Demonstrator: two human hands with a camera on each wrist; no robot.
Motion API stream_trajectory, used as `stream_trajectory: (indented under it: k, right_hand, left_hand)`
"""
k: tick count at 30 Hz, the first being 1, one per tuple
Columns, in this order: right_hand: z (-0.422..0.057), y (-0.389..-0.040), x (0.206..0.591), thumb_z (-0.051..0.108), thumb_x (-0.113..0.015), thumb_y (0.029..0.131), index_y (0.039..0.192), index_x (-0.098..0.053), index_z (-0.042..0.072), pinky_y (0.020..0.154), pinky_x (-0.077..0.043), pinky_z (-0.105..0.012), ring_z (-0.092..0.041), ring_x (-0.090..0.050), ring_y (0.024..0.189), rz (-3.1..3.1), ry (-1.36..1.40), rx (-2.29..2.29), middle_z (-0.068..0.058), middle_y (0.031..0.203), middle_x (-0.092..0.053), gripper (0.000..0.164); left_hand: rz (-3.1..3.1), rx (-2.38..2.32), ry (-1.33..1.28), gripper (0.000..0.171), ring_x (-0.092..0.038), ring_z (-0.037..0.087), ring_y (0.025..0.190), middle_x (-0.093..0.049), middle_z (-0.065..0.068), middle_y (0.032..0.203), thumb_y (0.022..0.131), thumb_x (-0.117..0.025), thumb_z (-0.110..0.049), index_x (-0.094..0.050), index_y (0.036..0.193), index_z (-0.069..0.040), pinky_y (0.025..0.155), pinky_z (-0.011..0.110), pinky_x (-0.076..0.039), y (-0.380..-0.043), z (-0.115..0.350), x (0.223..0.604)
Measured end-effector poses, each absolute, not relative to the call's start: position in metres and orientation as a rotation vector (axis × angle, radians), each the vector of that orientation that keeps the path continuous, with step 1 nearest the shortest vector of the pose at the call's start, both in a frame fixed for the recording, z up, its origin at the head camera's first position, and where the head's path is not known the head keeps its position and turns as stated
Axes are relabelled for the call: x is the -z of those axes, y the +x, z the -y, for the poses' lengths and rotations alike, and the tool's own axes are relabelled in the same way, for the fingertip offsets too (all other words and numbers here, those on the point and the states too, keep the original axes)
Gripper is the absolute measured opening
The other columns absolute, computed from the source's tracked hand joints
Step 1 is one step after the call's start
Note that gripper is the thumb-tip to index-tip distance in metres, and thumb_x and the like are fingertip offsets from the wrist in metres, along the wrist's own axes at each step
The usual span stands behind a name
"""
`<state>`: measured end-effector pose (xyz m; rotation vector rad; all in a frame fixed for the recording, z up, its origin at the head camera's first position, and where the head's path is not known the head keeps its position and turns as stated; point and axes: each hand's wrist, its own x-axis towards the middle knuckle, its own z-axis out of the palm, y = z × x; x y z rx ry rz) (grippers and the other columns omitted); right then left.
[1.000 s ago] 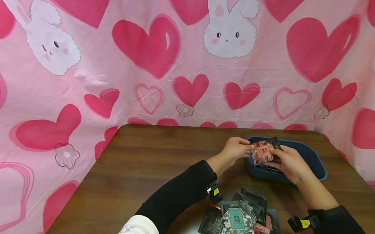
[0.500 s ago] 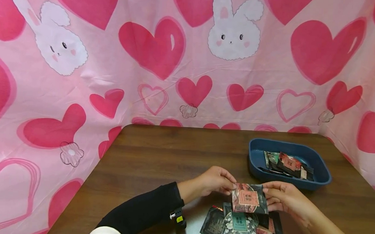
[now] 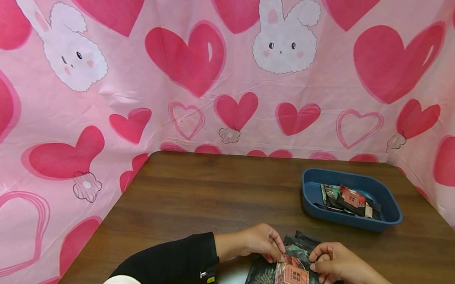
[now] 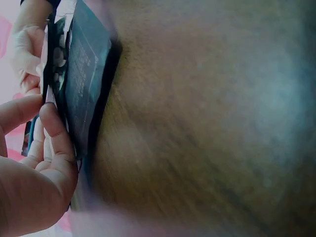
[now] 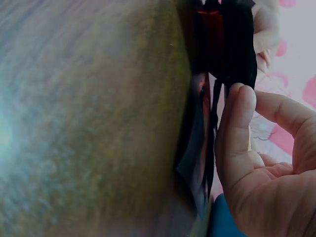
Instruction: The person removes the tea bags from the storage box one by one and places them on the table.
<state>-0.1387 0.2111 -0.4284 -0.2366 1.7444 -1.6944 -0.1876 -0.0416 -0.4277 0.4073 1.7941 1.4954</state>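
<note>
A flat, square sachet with a pinkish-red label and dark floral print lies over a pile of similar packets at the front of the table. My left hand pinches its upper left corner between thumb and finger. On the opposite side, the right hand pinches the right edge. Beneath it, a black sachet with fine print sticks out to the left, and other dark ones show behind. The left wrist view has this black sachet close to the tabletop. In the right wrist view, thumb and fingertip meet at the held sachet's dark edge.
A blue plastic basin stands at the back right, with several mixed sachets inside. The brown wooden table ends at a pink curtain printed with hearts and rabbits.
Both hands came from the basin toward the front with the red-labelled sachet, then lowered it onto the pile, covering the green-labelled one. The basin's contents are now uncovered.
</note>
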Motion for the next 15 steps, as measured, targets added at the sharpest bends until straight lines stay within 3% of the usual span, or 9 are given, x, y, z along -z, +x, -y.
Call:
stream_trajectory:
  k: [4, 9, 15]
  right_hand:
    - [-0.212, -0.139, 0.429, 0.004, -0.061, 0.087, 0.098, -0.057, -0.003, 0.053, -0.053, -0.020, -0.007, -0.062, 0.059, -1.754, -0.238, 1.690, -0.002, 0.070, -0.064, 0.013]
    - [-0.226, -0.149, 0.414, 0.007, -0.056, 0.093, 0.098, -0.056, -0.011, 0.049, -0.052, -0.022, -0.009, -0.060, 0.058, -1.964, -0.336, 1.618, -0.007, 0.073, -0.064, 0.019]
    - [-0.272, -0.182, 0.370, 0.013, -0.054, 0.097, 0.106, -0.053, -0.014, 0.055, -0.055, -0.032, -0.015, -0.059, 0.062, -2.430, -0.178, 1.479, -0.007, 0.078, -0.064, 0.029]
  left_hand:
    - [-1.785, -1.492, 0.402, 0.008, -0.056, 0.011, 0.050, -0.063, 0.003, 0.064, 0.076, -0.068, 0.012, -0.067, 0.082, 0.008, 0.047, 0.019, -0.049, -0.191, 0.041, 0.425]
    - [-1.881, -1.474, 0.418, 0.007, -0.060, 0.014, 0.054, -0.067, 0.007, 0.068, 0.077, -0.070, 0.008, -0.068, 0.084, 0.006, 0.055, 0.027, -0.056, -0.204, 0.038, 0.413]
    - [-2.000, -1.577, 0.435, 0.012, -0.069, 0.028, 0.084, -0.070, 0.014, 0.090, 0.085, -0.068, -0.001, -0.069, 0.095, 0.007, 0.077, 0.036, -0.057, -0.245, 0.014, 0.377]
